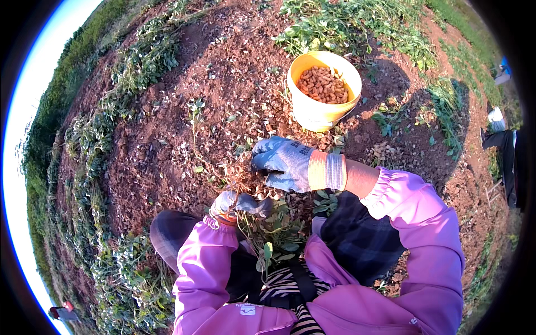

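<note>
My left hand [241, 204], in a grey-blue work glove, is closed around the stems of an uprooted peanut plant [274, 233] held over my lap, leaves pointing down toward me. My right hand [282, 163], in a blue glove with an orange cuff, is closed on the plant's root clump [252, 181], where pods hang in red soil. A yellow bucket [319, 114] part-filled with brown peanut pods stands on the ground just beyond my right hand.
Red-brown soil strewn with leaves and pods lies all around. Rows of pulled green plants [139, 64] run along the left and lie at the top [357, 28]. Another person [505, 156] stands at the right edge near a white container [496, 117].
</note>
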`<action>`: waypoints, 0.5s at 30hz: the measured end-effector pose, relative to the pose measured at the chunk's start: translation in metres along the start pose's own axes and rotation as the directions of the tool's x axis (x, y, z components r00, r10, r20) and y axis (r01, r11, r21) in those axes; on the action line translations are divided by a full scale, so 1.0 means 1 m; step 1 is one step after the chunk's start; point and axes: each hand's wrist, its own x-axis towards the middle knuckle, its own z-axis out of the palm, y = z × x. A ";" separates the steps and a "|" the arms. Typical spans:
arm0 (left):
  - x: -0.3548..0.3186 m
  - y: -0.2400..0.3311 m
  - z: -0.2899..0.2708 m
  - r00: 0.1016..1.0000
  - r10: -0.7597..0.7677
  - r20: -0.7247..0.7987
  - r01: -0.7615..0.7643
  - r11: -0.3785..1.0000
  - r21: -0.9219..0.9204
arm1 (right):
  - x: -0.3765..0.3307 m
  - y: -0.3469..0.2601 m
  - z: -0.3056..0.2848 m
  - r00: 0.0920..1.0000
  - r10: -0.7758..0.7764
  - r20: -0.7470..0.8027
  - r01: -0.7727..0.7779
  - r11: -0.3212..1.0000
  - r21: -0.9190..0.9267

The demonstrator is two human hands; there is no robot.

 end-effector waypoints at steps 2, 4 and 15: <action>-0.008 -0.003 -0.010 1.000 -0.005 -0.029 0.005 1.000 0.000 | 0.002 -0.001 0.002 0.999 0.008 0.035 -0.007 0.999 -0.039; -0.018 -0.009 -0.025 0.999 -0.014 -0.051 0.013 1.000 -0.007 | 0.006 -0.003 0.005 0.998 0.012 0.068 -0.007 0.998 -0.070; -0.030 -0.019 -0.047 0.960 -0.014 -0.280 -0.011 0.996 -0.086 | 0.013 0.009 0.013 0.997 0.061 0.048 -0.046 0.963 -0.266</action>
